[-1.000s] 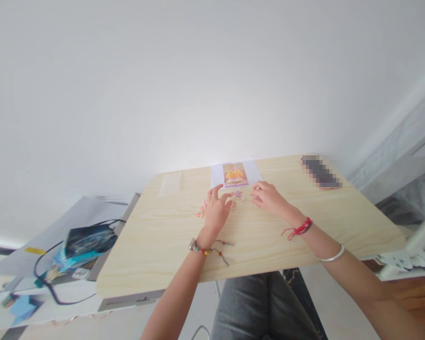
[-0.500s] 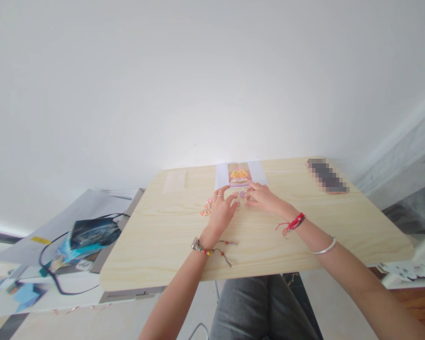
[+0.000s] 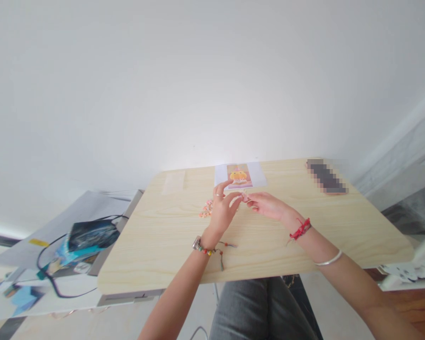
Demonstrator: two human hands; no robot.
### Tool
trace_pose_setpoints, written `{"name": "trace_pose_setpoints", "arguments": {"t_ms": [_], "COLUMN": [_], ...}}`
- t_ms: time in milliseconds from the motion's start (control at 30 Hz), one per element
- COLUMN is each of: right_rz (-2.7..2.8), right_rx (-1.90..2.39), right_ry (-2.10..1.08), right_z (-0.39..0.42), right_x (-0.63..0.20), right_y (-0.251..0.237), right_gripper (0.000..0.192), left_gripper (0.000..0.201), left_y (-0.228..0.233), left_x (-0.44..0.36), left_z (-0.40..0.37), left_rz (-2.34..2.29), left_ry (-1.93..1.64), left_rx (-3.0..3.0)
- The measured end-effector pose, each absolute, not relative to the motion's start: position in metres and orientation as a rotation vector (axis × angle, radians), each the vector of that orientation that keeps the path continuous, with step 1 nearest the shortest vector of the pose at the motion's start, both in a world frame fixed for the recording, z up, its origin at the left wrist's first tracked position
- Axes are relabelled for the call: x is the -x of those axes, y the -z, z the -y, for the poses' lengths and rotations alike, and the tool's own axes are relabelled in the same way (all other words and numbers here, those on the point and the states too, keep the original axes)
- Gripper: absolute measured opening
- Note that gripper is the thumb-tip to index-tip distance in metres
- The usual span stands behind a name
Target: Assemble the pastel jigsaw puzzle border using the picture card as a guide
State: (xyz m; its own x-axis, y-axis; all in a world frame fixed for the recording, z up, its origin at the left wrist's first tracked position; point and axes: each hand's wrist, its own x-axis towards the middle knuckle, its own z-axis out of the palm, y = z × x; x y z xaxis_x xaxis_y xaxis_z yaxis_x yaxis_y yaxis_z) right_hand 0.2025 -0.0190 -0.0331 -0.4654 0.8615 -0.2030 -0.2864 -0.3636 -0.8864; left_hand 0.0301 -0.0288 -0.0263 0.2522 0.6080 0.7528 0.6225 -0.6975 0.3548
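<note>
Meeting fingertip to fingertip above the wooden table (image 3: 163, 255): left hand (image 3: 222, 212) and right hand (image 3: 267, 206), both pinched on 1 small pinkish piece (image 3: 244, 196), too small to identify. Behind them: picture card (image 3: 238, 175). Left: pink-orange cluster (image 3: 207, 208).

Left hand (image 3: 222, 212): ring, beaded wrist strap with dangling cords. Right hand (image 3: 267, 206): red string bracelet, silver bangle. Grey trousers, possibly denim.

Our table (image 3: 163, 245): pale wood grain, smooth matt. Our picture card (image 3: 239, 175): white paper. Our trousers (image 3: 258, 311): grey denim cloth. Bangle (image 3: 328, 259): shiny metal.
</note>
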Motion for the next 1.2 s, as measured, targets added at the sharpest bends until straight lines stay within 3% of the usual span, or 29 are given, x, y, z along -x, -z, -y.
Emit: {"name": "trace_pose_setpoints", "arguments": {"t_ms": [267,467,667,1200], "right_rz": [1.143,1.591,1.946,2.183], "right_rx": [0.942,1.148,1.022,0.999], "right_ry": [-1.768,-1.030,-0.332,-0.142], "right_z": [0.023,0.030,0.033,0.032], "right_x": [-0.206,-0.206,-0.208,-0.191], "right_y": [0.031,0.021,0.025,0.028], "right_gripper": [0.023,0.021,0.013,0.016], "left_gripper": [0.005,0.004,0.003,0.005], "left_y": [0.030,0.032,0.034,0.034], "left_x": [-0.029,-0.027,-0.023,-0.003], "left_z": [0.029,0.027,0.028,0.034], "left_rz": [1.193,1.189,1.195,1.202], "left_ry": [1.435,1.413,1.323,1.119], "left_rx": [2.531,2.493,2.490,2.500]}}
